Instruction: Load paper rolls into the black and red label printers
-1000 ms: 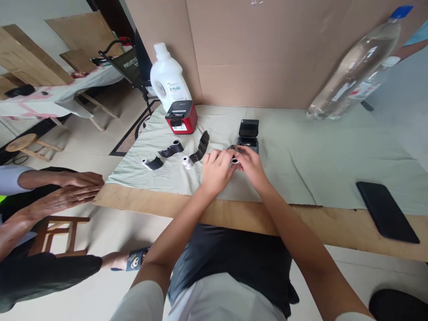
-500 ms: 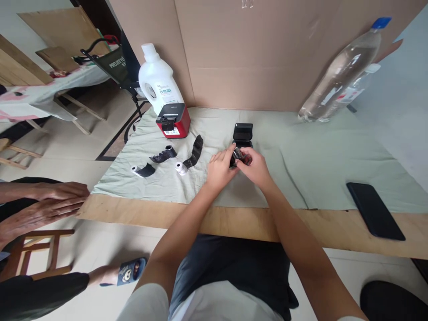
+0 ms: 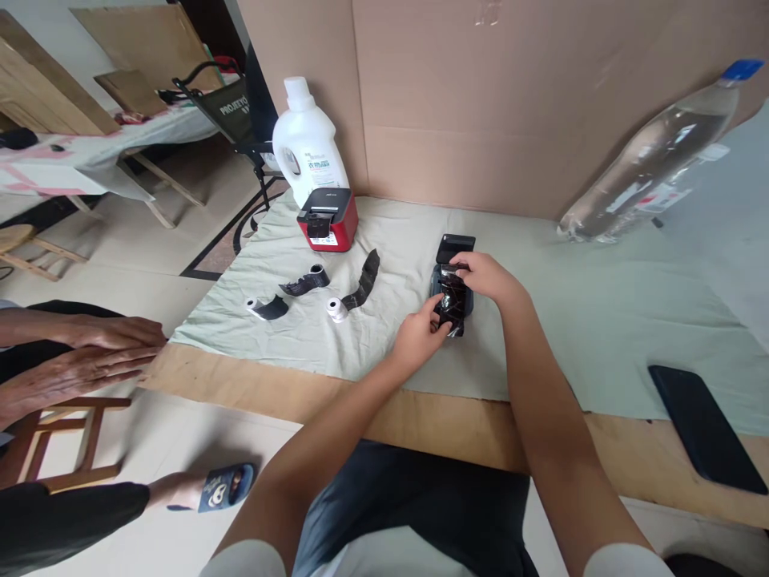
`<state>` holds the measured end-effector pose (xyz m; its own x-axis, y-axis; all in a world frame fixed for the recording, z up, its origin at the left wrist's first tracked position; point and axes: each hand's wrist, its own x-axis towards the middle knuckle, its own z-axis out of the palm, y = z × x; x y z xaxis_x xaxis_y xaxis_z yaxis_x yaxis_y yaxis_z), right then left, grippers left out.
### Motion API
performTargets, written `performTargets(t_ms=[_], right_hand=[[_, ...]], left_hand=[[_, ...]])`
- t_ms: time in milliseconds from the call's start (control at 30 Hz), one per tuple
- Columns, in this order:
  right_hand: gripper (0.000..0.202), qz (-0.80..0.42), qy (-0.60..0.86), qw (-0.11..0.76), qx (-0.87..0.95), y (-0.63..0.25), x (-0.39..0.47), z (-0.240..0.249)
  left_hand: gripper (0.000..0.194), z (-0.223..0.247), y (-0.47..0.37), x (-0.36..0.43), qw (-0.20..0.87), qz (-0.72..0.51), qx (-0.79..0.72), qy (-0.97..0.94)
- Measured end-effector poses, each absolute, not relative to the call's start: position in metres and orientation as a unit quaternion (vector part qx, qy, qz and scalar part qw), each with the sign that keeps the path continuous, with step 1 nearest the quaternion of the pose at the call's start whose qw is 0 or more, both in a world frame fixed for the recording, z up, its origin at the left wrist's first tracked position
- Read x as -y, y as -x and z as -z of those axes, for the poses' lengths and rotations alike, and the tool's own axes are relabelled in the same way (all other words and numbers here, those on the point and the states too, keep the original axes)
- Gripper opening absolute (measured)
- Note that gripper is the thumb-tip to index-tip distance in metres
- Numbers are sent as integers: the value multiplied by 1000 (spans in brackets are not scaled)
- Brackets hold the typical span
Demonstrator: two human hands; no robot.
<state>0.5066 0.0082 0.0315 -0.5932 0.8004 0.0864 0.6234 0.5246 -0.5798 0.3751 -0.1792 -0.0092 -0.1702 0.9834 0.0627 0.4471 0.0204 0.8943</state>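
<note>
A small black box-shaped device, like a portable receipt printer, lies on the cloth with its lid (image 3: 455, 247) raised. Over its body stretches a glossy black paper strip (image 3: 454, 300), creased and shiny. My left hand (image 3: 423, 327) pinches the strip's near left edge between thumb and fingers. At the strip's far end, by the lid's hinge, the fingers of my right hand (image 3: 488, 276) grip it from above. Whether a roll sits under the right fingers is hidden. To the left lie several small rolls with black paper unrolled, including a white-cored roll (image 3: 336, 310).
A red-and-black printer (image 3: 332, 220) stands before a white detergent jug (image 3: 309, 148). A large plastic bottle (image 3: 654, 152) leans against the cardboard (image 3: 456, 104) at the right. A black phone (image 3: 706, 425) lies at the front right edge. Another person's hands (image 3: 90, 357) rest at the left.
The black paper has been drawn out from a bunched roll into a flat strip over the device. My left hand moved nearer to me, the right to the far end. The view shifted slightly.
</note>
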Motion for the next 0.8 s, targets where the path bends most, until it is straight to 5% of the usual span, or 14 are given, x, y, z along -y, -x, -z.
performTargets(t_ms=[667,800], right_hand=[[21,-133,513,159,833,-501,6,-13],[19,-137,517,212,818,-508,-2,-11]], left_hand=[[49,35,-382,166,381,-499,-589,-510],[50,35,-382,166,381,-503,-587,-507]])
